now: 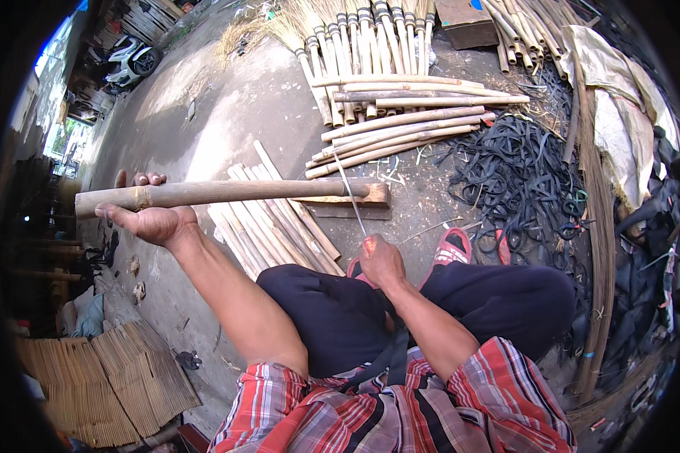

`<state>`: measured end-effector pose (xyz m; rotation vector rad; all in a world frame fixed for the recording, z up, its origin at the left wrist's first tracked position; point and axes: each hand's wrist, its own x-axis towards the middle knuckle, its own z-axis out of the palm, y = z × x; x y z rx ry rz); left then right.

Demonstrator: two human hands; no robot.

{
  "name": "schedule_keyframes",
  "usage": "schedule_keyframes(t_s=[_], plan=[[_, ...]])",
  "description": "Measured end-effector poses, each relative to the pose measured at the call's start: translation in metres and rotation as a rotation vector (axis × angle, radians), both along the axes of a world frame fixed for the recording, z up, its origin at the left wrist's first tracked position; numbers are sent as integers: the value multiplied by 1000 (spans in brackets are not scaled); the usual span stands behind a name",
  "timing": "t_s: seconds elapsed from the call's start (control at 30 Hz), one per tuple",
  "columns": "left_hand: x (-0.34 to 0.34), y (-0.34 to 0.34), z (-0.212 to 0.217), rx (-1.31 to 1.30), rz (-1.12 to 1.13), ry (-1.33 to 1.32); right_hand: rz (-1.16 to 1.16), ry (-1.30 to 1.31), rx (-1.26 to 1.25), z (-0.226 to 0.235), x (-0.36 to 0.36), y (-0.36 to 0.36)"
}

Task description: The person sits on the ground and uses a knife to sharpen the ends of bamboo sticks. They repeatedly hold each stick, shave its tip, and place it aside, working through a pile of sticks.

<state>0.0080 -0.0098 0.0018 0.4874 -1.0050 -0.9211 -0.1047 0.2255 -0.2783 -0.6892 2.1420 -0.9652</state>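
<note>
Concrete floor [227,113] of an outdoor workshop. Left hand [149,219], fingers wrapped shut, holds a bamboo pole [227,192] whose far end rests on a wood block [347,202]. Right hand [380,259] grips a thin blade [349,192] touching that end. Piles [400,128] of poles lie beyond, some with broom heads fitted.

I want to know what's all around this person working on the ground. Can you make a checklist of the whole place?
Surface: grey concrete floor, dusty, with shavings.
Job's things: long tan bamboo pole lying on a small wooden block; thin metal blade against the pole.
Clutter: bundle of cut bamboo sticks; stack of bamboo poles; pile of black rubber strips; woven bamboo mats.
Hands: left hand grips the pole; right hand grips the blade's handle.
Cables: nothing seen.
Surroundings: white scooter parked far off; brown box.
</note>
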Motion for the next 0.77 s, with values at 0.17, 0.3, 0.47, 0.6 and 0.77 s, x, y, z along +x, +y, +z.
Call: schedule_keyframes(t_s=[0.17, 0.3, 0.47, 0.6, 0.77], plan=[[-1, -7, 1, 13, 118, -61, 34, 41, -73, -2, 7, -6], [-2, 2, 5, 0, 5, -66, -66, 5, 141, -8, -14, 0], [-8, 4, 4, -80, -44, -109, 113, 138, -234, 11, 0, -5], [-13, 7, 5, -114, -189, -31, 1, 28, 56, -4, -12, -6], [4, 2, 16, -148, -232, -36, -3, -71, 269, -25, -25, 7]])
